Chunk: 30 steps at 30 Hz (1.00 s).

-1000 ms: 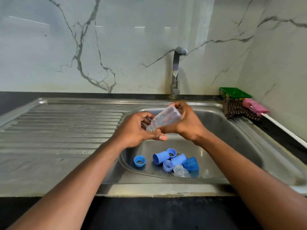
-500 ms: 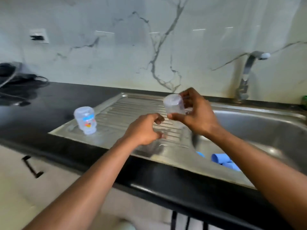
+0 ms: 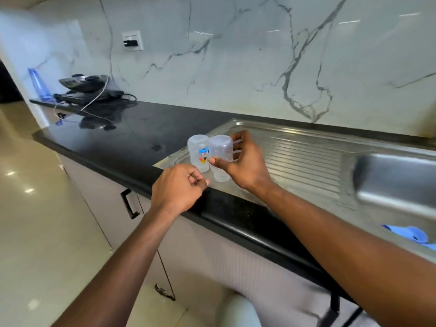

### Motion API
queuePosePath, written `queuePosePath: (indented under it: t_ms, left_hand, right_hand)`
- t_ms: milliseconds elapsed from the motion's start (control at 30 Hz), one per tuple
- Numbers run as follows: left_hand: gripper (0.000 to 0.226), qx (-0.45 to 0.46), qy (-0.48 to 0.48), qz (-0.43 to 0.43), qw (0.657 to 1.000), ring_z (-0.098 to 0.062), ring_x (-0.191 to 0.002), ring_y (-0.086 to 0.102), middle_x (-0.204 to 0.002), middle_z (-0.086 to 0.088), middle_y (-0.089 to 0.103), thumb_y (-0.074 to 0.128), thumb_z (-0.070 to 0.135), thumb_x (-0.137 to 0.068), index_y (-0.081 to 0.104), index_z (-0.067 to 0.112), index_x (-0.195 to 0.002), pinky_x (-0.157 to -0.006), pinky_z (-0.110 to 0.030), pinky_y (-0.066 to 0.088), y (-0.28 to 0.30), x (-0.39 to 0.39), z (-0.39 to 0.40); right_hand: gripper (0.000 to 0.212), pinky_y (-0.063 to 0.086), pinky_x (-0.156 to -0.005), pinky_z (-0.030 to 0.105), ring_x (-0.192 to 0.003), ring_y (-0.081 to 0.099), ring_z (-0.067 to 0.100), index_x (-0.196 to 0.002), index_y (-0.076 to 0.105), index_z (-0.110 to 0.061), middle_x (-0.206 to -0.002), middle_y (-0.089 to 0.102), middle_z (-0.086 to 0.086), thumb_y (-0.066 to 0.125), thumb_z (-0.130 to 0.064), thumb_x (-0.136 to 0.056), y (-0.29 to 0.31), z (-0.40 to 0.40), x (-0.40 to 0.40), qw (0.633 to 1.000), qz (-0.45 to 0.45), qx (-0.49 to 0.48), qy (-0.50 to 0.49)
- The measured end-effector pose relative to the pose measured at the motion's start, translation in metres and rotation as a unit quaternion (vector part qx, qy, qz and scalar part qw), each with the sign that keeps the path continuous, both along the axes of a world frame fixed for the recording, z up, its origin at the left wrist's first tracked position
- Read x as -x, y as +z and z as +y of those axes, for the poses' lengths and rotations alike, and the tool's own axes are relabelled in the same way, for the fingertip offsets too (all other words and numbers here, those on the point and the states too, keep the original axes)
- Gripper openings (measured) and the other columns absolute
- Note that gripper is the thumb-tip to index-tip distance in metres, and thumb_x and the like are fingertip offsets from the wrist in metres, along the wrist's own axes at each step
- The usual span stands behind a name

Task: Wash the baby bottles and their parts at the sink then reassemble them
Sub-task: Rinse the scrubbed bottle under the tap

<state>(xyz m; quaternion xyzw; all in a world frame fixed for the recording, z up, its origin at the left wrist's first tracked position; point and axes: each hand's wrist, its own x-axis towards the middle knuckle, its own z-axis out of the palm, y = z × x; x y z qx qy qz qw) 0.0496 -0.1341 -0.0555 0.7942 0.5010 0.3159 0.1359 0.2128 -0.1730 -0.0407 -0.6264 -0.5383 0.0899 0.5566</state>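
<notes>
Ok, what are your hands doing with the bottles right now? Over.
Right hand holds clear plastic baby bottle upside down over steel drainboard. Left hand curled, empty. Printed clear bottle stands right beside it. Nothing blocking.

Stood upside down at the left end of the ribbed draining board (image 3: 306, 161): 2 clear bottles, touching or nearly so. Printed bottle (image 3: 199, 153) on the outside, plain bottle (image 3: 220, 156) gripped by the right hand (image 3: 247, 166), mouth down at the metal. Left hand (image 3: 177, 192) hovered curled just in front of both, blocking the near approach. Lay bare to the right of the bottles, the board's ridges, as far as the sink basin (image 3: 389, 185). Lay open to the left, black counter (image 3: 118, 142), up to a dark appliance (image 3: 85, 88) and loose cables (image 3: 111, 107) at the far end. Blue parts (image 3: 415, 234) sat low in the basin.
</notes>
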Motion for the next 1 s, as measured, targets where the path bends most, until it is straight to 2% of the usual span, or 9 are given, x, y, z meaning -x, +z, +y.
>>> queuePosePath:
  t_ms: [100,233,400,500,600,700,833,933,1000]
  left_hand:
    - [0.014,0.005,-0.012,0.008,1.000,-0.015,-0.076,0.062,-0.070,0.013,0.063,0.071,0.039,-0.086,0.068,0.029,-0.076,-0.061,-0.026,0.041,0.000,-0.002,0.001]
    - [0.012,0.002,-0.027,0.016,0.999,-0.010,-0.084,0.062,-0.087,0.014,0.069,0.063,0.037,-0.092,0.072,0.030,-0.089,-0.059,-0.024,0.038,-0.001,-0.011,-0.004]
    - [0.013,-0.007,-0.007,0.056,0.998,-0.011,-0.085,0.062,-0.082,0.015,0.066,0.067,0.043,-0.086,0.071,0.031,-0.090,-0.062,-0.025,0.041,0.005,-0.020,-0.014]
    - [0.012,-0.023,-0.011,0.097,0.995,-0.013,-0.086,0.062,-0.086,0.012,0.067,0.065,0.043,-0.088,0.069,0.031,-0.091,-0.063,-0.027,0.042,0.014,-0.029,-0.027]
    - [0.009,-0.046,-0.069,0.110,0.990,-0.015,-0.084,0.060,-0.092,0.011,0.068,0.058,0.033,-0.093,0.067,0.032,-0.093,-0.065,-0.029,0.040,0.027,-0.057,-0.047]
    - [0.013,-0.076,-0.137,0.089,0.984,-0.020,-0.090,0.063,-0.094,0.010,0.069,0.053,0.032,-0.095,0.065,0.033,-0.094,-0.072,-0.032,0.043,0.041,-0.115,-0.077]
    - [0.015,-0.096,-0.235,0.100,0.962,-0.030,-0.096,0.064,-0.103,0.000,0.070,0.050,0.033,-0.094,0.064,0.033,-0.100,-0.070,-0.033,0.041,0.048,-0.222,-0.130]
    - [0.025,-0.037,-0.254,0.143,0.956,-0.033,-0.108,0.063,-0.116,-0.006,0.067,0.056,0.034,-0.090,0.067,0.027,-0.111,-0.078,-0.034,0.044,0.040,-0.304,-0.160]
    - [0.029,0.044,-0.306,0.187,0.933,-0.028,-0.099,0.066,-0.113,-0.005,0.070,0.063,0.031,-0.085,0.070,0.019,-0.110,-0.078,-0.031,0.049,0.029,-0.363,-0.170]
  right_hand:
    - [0.068,0.056,-0.084,0.034,-0.093,0.063,0.014,-0.120,0.045,-0.016,-0.104,0.060,-0.007,0.089,-0.033,-0.071,-0.006,0.000,-0.002,0.999,-0.017,0.028,-0.012]
    - [0.074,0.056,-0.085,0.037,-0.100,0.065,0.020,-0.124,0.043,-0.015,-0.107,0.062,-0.003,0.090,-0.032,-0.070,-0.004,-0.001,-0.003,0.998,-0.042,0.049,-0.010]
    - [0.096,0.051,-0.088,0.032,-0.109,0.060,0.016,-0.142,0.033,-0.015,-0.126,0.061,0.002,0.092,-0.028,-0.067,-0.003,-0.012,-0.008,0.994,-0.057,0.096,0.013]
    - [0.098,0.049,-0.096,0.035,-0.122,0.055,0.023,-0.145,0.030,-0.016,-0.137,0.054,0.006,0.090,-0.028,-0.069,0.002,-0.026,-0.023,0.989,-0.079,0.126,0.002]
    - [0.086,0.051,-0.096,0.039,-0.117,0.057,0.023,-0.143,0.032,-0.018,-0.130,0.057,0.007,0.085,-0.027,-0.075,0.005,-0.058,-0.051,0.986,-0.106,0.127,-0.019]
    - [0.061,0.052,-0.087,0.041,-0.103,0.061,0.019,-0.131,0.042,-0.025,-0.104,0.064,-0.007,0.076,-0.027,-0.081,0.008,-0.110,-0.090,0.978,-0.160,0.113,-0.073]
    - [0.037,0.054,-0.077,0.037,-0.093,0.064,0.020,-0.116,0.053,-0.028,-0.085,0.066,-0.011,0.066,-0.022,-0.081,0.012,-0.185,-0.157,0.950,-0.184,0.183,-0.174]
    - [0.033,0.050,-0.075,0.034,-0.097,0.063,0.021,-0.113,0.055,-0.030,-0.089,0.067,-0.010,0.066,-0.023,-0.082,0.010,-0.246,-0.210,0.914,-0.184,0.242,-0.269]
    - [0.029,0.051,-0.077,0.035,-0.099,0.063,0.021,-0.112,0.057,-0.030,-0.093,0.068,-0.008,0.065,-0.024,-0.084,0.004,-0.283,-0.238,0.885,-0.192,0.271,-0.326]
